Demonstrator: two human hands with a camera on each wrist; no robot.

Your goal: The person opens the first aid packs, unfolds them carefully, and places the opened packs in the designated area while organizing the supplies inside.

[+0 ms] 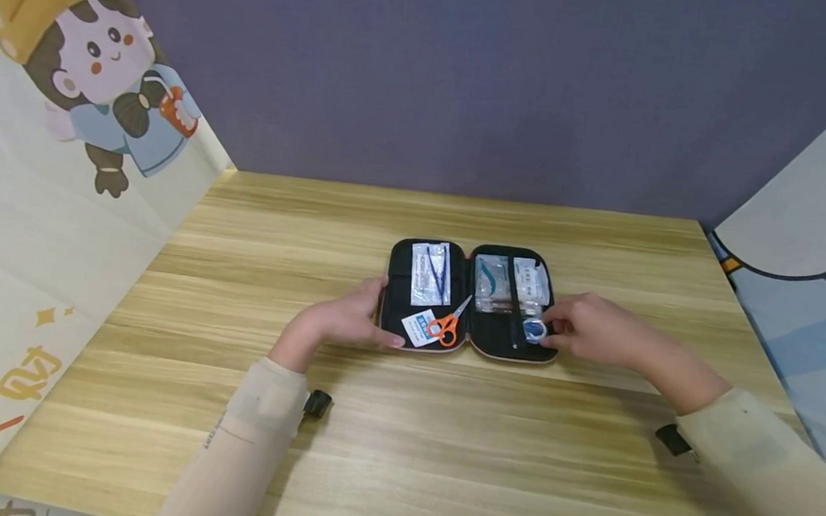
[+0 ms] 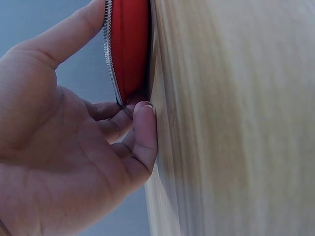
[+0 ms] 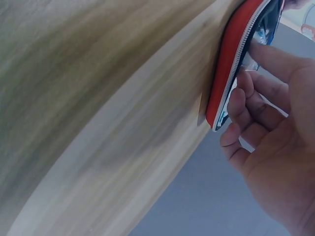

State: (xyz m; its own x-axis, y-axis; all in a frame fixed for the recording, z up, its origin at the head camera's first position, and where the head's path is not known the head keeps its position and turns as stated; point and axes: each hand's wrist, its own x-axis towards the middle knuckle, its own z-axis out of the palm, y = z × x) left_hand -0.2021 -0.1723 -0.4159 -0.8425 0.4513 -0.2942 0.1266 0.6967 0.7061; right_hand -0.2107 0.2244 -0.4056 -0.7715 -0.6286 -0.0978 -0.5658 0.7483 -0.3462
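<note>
A black-lined zip case (image 1: 486,345) lies unfolded on the table, its outer shell (image 2: 130,49) red with a silver zipper. My left hand (image 1: 354,318) holds the case's left half, thumb along the near edge and fingers curled at the side. At the right half, my right hand (image 1: 588,330) pinches a small round blue-and-white roll (image 1: 534,330) beside the black strap (image 1: 514,305). Orange-handled scissors (image 1: 447,324) and a white-and-blue packet (image 1: 419,328) lie in the left half, below a clear packet with dark tweezers (image 1: 432,274). Clear packets (image 1: 492,279) sit under the strap.
The wooden table (image 1: 401,433) runs to a dark blue-grey panel (image 1: 468,86) at the back. Printed cloths hang left and right. A small black clip-like piece (image 1: 317,404) shows by the left sleeve, another black piece (image 1: 673,440) by the right sleeve.
</note>
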